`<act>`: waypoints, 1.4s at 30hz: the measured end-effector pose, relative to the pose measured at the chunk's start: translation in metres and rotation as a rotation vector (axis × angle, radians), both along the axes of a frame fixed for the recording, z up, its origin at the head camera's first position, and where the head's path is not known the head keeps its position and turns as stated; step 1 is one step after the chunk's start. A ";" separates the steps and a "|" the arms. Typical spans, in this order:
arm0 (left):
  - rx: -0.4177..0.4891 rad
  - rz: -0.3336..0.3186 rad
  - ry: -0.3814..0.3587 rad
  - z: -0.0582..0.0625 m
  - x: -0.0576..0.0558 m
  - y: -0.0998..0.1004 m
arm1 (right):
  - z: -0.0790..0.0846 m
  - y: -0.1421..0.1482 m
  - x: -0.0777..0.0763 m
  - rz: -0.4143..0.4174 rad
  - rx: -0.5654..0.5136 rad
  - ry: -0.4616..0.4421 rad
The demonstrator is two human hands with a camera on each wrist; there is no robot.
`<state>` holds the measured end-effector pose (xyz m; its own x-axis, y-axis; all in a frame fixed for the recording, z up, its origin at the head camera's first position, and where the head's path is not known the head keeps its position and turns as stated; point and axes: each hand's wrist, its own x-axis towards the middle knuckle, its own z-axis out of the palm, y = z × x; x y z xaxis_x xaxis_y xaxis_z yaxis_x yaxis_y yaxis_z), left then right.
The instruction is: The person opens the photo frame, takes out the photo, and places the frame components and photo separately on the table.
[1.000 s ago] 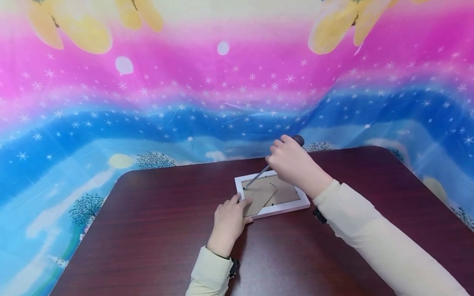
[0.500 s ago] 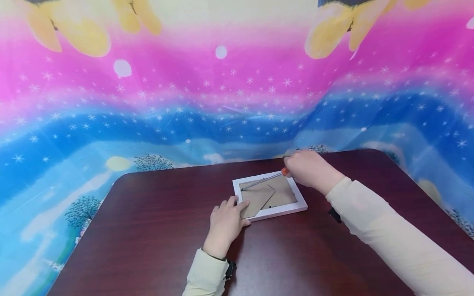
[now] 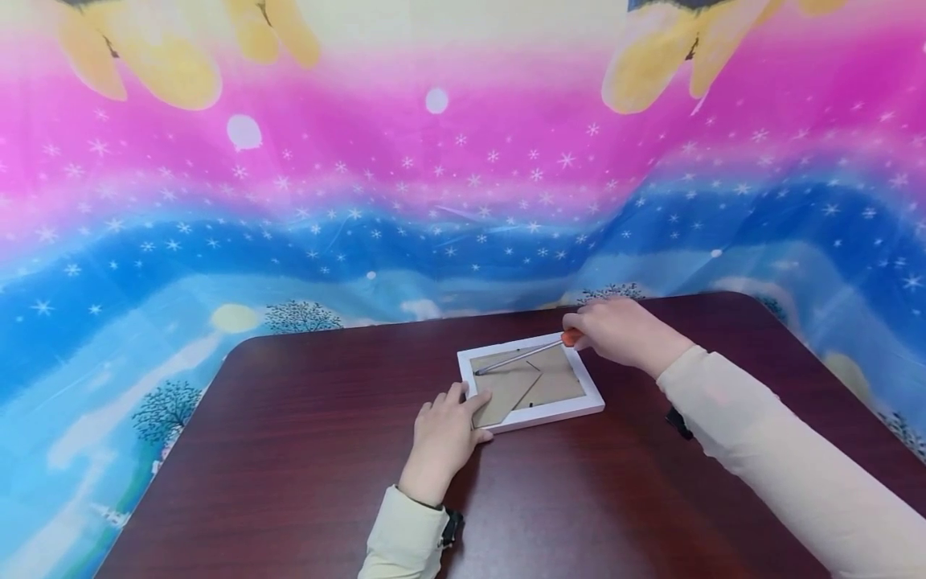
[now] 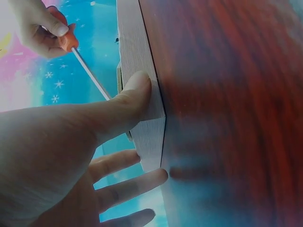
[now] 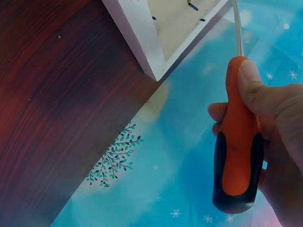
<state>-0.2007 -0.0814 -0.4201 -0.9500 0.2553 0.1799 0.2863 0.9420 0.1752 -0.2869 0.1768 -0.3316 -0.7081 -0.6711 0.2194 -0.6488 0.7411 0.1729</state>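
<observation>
On the left we see a printed backdrop (image 3: 72,354), blue and pink with white snowflakes, running down past the left edge of the dark red-brown desk (image 3: 311,450) and across behind its far edge. Well in from the desk's left edge we find the left hand (image 3: 443,442), with a pale cuff (image 3: 407,523) and a black band (image 3: 452,527) at its wrist. Its fingers are spread and nearly straight, thumb pressing the near side of a white picture frame (image 3: 557,411), one finger over its back.

The frame lies face down, near the desk's far edge and nearer its far right corner than its far left. We see its brown backing (image 3: 560,376) and a slanted flap (image 3: 501,396). A screwdriver (image 3: 522,356) crosses above, tip at the frame's left inner edge; we cannot tell if it touches. Rightmost, the right hand (image 3: 625,331) is closed firmly round the orange-and-black handle (image 5: 238,156), its pale sleeve (image 3: 781,450) reaching toward the lower right.
</observation>
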 end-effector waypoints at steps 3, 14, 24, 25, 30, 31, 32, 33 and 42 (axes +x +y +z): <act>0.007 0.001 -0.005 0.000 0.000 0.000 | 0.001 -0.002 -0.002 0.013 0.006 0.016; 0.009 -0.003 -0.023 -0.001 -0.002 0.001 | 0.029 -0.031 0.002 0.075 0.150 0.203; 0.009 0.003 -0.005 0.001 -0.003 0.000 | 0.056 -0.083 0.020 0.145 0.461 0.402; 0.006 0.003 0.003 0.001 -0.003 0.000 | 0.058 -0.088 0.022 0.147 0.504 0.427; -0.013 -0.004 0.052 0.000 -0.003 0.001 | 0.065 -0.113 0.032 0.170 0.714 0.529; -0.016 -0.005 0.056 -0.001 -0.003 0.001 | 0.066 -0.116 0.034 0.175 0.744 0.539; -0.021 -0.005 0.056 -0.001 -0.003 0.001 | 0.067 -0.120 0.035 0.180 0.766 0.549; -0.024 -0.004 0.051 0.000 -0.003 0.001 | 0.067 -0.122 0.036 0.185 0.783 0.563; -0.047 0.023 -0.051 0.003 -0.005 0.001 | 0.069 -0.135 0.042 0.244 0.888 0.680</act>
